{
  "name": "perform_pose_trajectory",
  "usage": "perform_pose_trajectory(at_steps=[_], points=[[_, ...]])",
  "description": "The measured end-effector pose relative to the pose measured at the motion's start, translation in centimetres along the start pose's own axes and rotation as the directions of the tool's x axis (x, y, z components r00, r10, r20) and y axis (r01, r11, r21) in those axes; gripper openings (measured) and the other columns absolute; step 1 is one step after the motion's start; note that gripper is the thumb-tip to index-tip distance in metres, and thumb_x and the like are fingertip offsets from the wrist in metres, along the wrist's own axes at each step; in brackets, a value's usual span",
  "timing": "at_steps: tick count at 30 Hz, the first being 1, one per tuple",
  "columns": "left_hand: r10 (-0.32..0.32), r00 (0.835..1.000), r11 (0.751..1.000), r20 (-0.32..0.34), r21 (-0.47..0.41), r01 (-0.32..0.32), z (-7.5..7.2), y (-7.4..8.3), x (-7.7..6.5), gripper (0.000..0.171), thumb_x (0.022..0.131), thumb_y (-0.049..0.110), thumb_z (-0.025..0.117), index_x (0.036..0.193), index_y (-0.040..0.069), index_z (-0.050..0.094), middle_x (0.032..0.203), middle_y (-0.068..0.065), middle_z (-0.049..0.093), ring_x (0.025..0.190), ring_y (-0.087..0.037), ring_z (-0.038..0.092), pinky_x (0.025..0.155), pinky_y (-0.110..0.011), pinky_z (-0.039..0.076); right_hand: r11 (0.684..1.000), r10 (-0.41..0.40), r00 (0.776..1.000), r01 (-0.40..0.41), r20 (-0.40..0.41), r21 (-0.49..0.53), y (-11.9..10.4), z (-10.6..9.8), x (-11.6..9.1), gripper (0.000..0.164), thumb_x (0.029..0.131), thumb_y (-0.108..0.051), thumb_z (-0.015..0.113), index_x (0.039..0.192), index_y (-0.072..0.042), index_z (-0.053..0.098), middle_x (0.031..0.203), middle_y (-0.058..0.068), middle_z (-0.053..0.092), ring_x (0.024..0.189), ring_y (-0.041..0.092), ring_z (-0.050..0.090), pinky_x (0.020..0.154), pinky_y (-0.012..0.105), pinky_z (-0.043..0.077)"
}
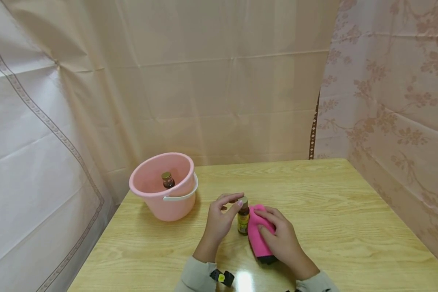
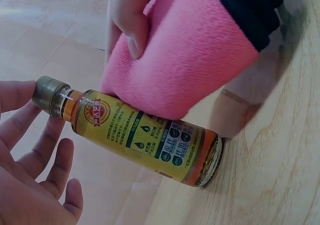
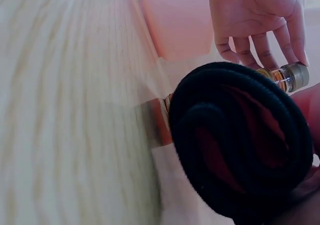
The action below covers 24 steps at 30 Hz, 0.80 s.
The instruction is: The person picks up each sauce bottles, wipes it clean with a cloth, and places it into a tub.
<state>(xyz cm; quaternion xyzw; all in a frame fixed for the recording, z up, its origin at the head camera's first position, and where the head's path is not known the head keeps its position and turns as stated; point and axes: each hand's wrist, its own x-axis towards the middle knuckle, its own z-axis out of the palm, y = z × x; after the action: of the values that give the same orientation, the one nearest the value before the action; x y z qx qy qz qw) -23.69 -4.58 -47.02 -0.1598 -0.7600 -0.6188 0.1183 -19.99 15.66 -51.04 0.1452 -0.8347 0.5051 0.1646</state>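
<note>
Yellow-labelled bottle (image 1: 243, 223) stands upright on the wooden table (image 1: 336, 227), its cap pinched between the thumb and forefinger of your left hand (image 1: 220, 219), your other fingers loosely bent below. Your right hand (image 1: 284, 241) grips a rolled pink cloth (image 1: 256, 235) with a dark edge, and you have it up against the bottle's side. Off to your left sits a pink bucket (image 1: 171, 209) with a second bottle (image 1: 168, 181) inside.
</note>
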Motion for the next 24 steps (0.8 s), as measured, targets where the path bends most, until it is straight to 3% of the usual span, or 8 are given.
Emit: perform_pose_trajectory(at_steps=[12,24], points=[[-0.004,1.0,1.0,0.01,0.023,0.004,-0.1,-0.1,-0.1,0.02,0.098,0.033,0.072,0.117,0.033,0.078,0.115,0.011,0.074,0.107,-0.015,0.063,0.095,-0.05,0.035,0.98,-0.1,0.994,0.107,-0.047,0.168,-0.5,-0.3,-0.2,0.043,0.097,-0.008,0.071,0.136,-0.026,0.068,0.145,-0.001,0.057,0.122,0.019,0.062,0.087,0.026,0.057],[0.006,1.0,1.0,0.011,0.025,-0.006,-0.1,-0.1,0.0,0.021,0.098,0.034,0.072,0.118,0.033,0.078,0.115,0.012,0.074,0.108,-0.014,0.063,0.096,-0.052,0.036,0.97,-0.143,0.988,0.151,-0.055,0.19,-1.1,-0.4,-0.2,0.043,0.098,-0.007,0.071,0.139,-0.021,0.067,0.148,0.003,0.054,0.125,0.019,0.061,0.088,0.025,0.057]])
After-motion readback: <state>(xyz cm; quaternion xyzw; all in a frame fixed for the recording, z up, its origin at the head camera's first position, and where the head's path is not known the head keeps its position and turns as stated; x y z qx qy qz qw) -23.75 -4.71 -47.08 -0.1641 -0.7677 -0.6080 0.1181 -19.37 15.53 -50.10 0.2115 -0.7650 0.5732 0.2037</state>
